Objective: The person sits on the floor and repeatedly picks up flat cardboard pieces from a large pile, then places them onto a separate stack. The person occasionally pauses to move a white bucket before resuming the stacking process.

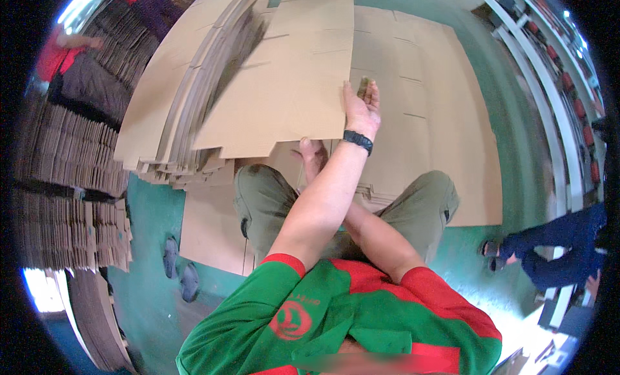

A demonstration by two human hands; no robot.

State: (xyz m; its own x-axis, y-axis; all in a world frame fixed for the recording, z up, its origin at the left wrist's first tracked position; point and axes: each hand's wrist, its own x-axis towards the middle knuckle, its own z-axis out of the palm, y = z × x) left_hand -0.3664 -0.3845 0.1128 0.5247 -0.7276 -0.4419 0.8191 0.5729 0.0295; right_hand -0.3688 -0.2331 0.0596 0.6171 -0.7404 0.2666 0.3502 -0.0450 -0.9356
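Observation:
A large tan cardboard sheet (290,84), with slits and a notched near edge, is tilted over a stack of cardboard sheets (194,84). My forearms cross, the left over the right. My left hand (363,110), with a black watch at the wrist, is at the sheet's right edge. Its thumb is by the edge and its fingers are stretched out, apart from the thumb; a small olive-coloured patch shows at the fingertips. My right hand (312,152) grips the sheet's near edge, thumb on top, its other fingers partly hidden underneath.
Flat cardboard (439,129) lies to the right, under and beyond my knees. Bundled cardboard stacks (71,155) line the left side. Grey slippers (179,268) lie on the green floor. A person (84,71) is at far left, another's legs (555,252) at right, beside a long white machine frame (549,110).

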